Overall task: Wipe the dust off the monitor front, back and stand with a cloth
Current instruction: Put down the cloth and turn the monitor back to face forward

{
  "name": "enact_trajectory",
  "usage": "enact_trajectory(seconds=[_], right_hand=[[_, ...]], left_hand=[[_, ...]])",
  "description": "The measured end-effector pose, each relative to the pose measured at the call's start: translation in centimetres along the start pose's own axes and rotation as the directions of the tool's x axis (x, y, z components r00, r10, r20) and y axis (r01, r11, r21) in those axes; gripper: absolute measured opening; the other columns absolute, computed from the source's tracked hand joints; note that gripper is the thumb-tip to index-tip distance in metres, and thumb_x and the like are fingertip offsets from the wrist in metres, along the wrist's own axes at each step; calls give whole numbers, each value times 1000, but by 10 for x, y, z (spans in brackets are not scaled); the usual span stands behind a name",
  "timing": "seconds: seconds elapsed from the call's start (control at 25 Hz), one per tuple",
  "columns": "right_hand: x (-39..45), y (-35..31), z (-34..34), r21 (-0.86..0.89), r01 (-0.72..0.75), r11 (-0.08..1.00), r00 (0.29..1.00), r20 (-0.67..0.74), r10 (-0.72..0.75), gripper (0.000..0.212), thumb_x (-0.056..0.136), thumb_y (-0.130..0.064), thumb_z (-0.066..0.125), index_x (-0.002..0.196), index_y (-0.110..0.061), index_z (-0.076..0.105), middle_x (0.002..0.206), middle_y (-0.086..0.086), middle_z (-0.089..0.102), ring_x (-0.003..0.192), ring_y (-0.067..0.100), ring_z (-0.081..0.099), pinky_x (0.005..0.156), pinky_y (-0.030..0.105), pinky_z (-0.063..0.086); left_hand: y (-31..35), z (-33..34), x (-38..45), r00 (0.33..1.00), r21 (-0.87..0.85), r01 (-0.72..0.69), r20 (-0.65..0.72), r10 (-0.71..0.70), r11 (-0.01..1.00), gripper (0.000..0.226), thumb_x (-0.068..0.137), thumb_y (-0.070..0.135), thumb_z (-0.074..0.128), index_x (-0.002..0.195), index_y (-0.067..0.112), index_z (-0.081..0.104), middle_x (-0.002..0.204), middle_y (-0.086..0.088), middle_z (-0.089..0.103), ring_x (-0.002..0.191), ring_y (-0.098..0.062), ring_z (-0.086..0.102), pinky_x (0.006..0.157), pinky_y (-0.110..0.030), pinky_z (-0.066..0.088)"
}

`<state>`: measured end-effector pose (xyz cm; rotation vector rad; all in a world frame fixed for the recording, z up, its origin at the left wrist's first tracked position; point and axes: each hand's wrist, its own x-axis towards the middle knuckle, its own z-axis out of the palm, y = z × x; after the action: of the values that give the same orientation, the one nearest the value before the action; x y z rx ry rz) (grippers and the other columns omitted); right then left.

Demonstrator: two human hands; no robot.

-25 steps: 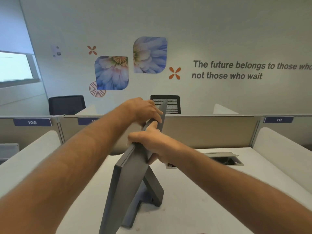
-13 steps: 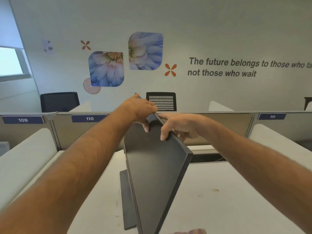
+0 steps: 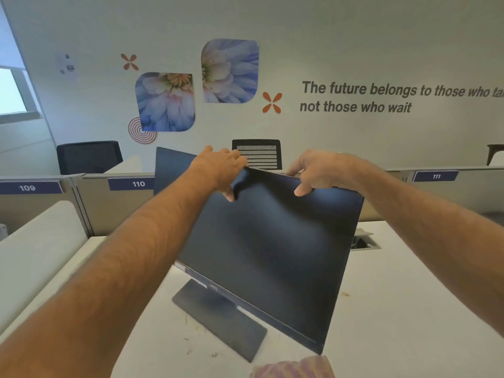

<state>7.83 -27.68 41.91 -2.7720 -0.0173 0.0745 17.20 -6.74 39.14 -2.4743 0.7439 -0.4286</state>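
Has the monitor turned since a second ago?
Yes. The monitor has swung round on the desk; its screen now faces the camera instead of edge-on toward the partition.

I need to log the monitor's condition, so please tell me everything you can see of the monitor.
The monitor is a flat panel with a thin dark frame and a dark, unlit, glossy screen facing the camera. It leans over, turned at a slant, on a flat grey rectangular stand base on the white desk. The left hand and the right hand both grip its top edge, thumbs on the screen.
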Motion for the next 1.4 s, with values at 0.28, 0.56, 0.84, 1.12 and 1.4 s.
enact_trajectory(seconds=[0.28,0.56,0.84,1.12,1.4], right_hand=[[25,18,5,-113,63,992,987,-138,-78,44,93,-3,63,134,-20,66,128,6,64,116,26,56,93,32,47],[49,46,10,-210,62,976,957,-265,-118,48,95,-5,61,139,-25,60,136,7,61,124,29,54,107,45,48],[64,52,10,-254,60,965,939,-315,-141,51,100,-7,55,147,-25,51,151,9,49,137,33,44,114,48,36],[70,60,15,-285,61,957,933,-324,-156,51,101,-7,54,149,-24,48,148,12,50,135,34,44,114,48,36],[55,78,61,-472,129,872,788,-486,-379,62,93,-8,64,150,-12,40,151,15,46,142,35,40,121,54,26]], left_hand=[[-12,18,-4,999,-53,20,-42,-23,998,87,76,50,80,143,17,34,141,-5,45,128,-28,43,99,-45,42],[-38,36,-16,995,-159,98,-15,-102,982,93,70,44,86,143,21,33,136,-7,48,124,-30,47,96,-47,44],[-83,64,-59,966,-284,259,61,-252,923,84,67,51,87,131,19,43,120,-8,57,112,-31,54,91,-50,49],[-78,70,-58,962,-283,264,14,-271,922,84,70,48,86,135,19,42,122,-10,58,112,-32,56,91,-49,49],[-61,93,-75,934,-347,287,-108,-341,893,99,83,43,76,157,19,15,158,-12,30,147,-34,25,121,-56,16]])
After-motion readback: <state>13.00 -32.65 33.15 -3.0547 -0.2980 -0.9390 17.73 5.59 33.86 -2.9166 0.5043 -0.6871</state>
